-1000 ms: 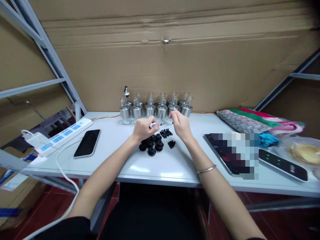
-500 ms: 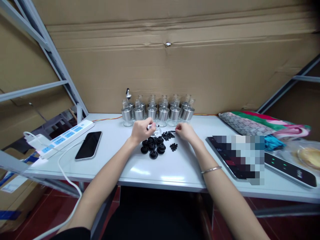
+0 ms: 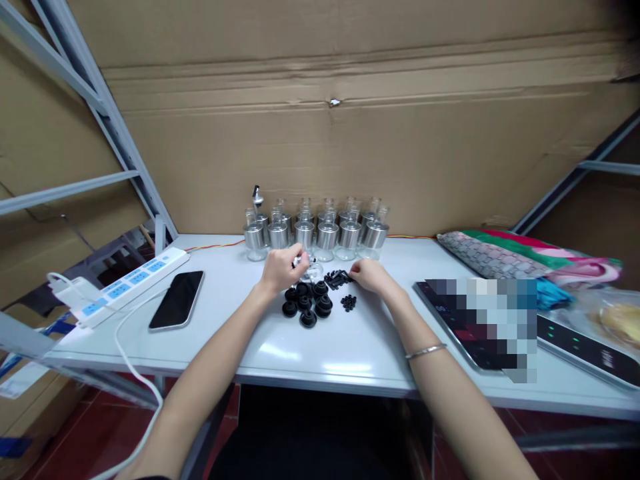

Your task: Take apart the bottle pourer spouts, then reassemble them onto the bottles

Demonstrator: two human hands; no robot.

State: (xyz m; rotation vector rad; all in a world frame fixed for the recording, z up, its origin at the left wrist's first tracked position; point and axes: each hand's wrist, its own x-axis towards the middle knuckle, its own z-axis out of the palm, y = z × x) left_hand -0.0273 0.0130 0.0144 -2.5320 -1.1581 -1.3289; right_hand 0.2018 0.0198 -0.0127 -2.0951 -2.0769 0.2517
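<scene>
Small metal spout piece [image 3: 301, 259] is sitting pinched in the fingers of the left hand [image 3: 281, 268], which is curled closed around it just above the counter [image 3: 325, 347], near the middle of the back edge. Right hand [image 3: 367, 274] is resting low on the counter with its fingers bent, fingertips touching the pile of small black clips [image 3: 337, 277]; whether it is actually gripping one cannot be told. Black rubber stoppers [image 3: 306, 303] are lying in a cluster just in front of the left hand, and a little heap of tiny black rings [image 3: 348, 303] is lying beside them, in front of the right hand. Glass bottles with metal collars [image 3: 315, 230] are standing in rows along the back edge, behind both hands. A phone [image 3: 177, 300] is lying face up toward the left edge, next to a white power strip [image 3: 125, 283]. A tablet [image 3: 480, 320] and folded cloth [image 3: 520, 257] are lying toward the right edge.
</scene>
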